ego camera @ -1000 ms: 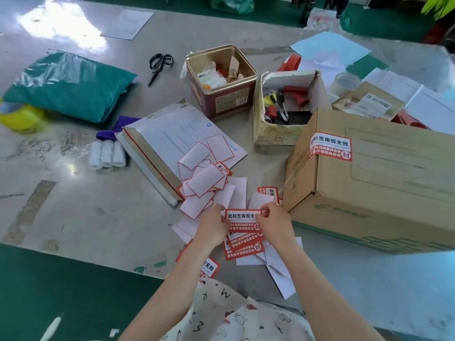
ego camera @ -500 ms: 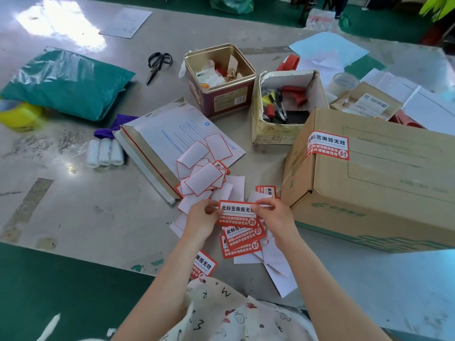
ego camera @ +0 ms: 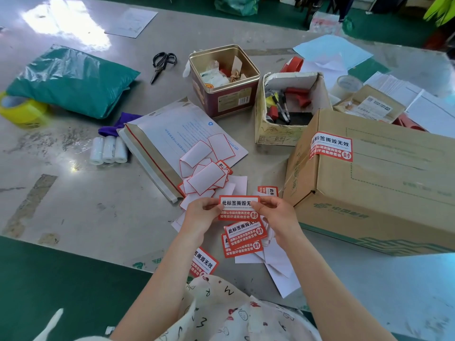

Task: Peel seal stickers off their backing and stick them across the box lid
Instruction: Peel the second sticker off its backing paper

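Note:
I hold a red-and-white seal sticker (ego camera: 237, 207) just above the table, face up. My left hand (ego camera: 200, 216) pinches its left edge and my right hand (ego camera: 278, 216) pinches its right top corner. More seal stickers (ego camera: 243, 238) lie on the table under my hands, another (ego camera: 203, 262) lies nearer me. Spent white backing papers (ego camera: 204, 168) are piled just beyond. The brown cardboard box (ego camera: 384, 190) stands to the right with one seal sticker (ego camera: 331, 146) stuck over its top left edge.
A padded envelope (ego camera: 172, 134) lies under the backings. Behind stand a red tin (ego camera: 225, 81) and a small open carton of pens (ego camera: 290, 107). Scissors (ego camera: 162, 64), a green bag (ego camera: 71, 80), yellow tape (ego camera: 22, 109) and white rolls (ego camera: 108, 150) lie left.
Both hands have lifted the sticker slightly up and away from the pile. My right fingers have shifted along its top right corner.

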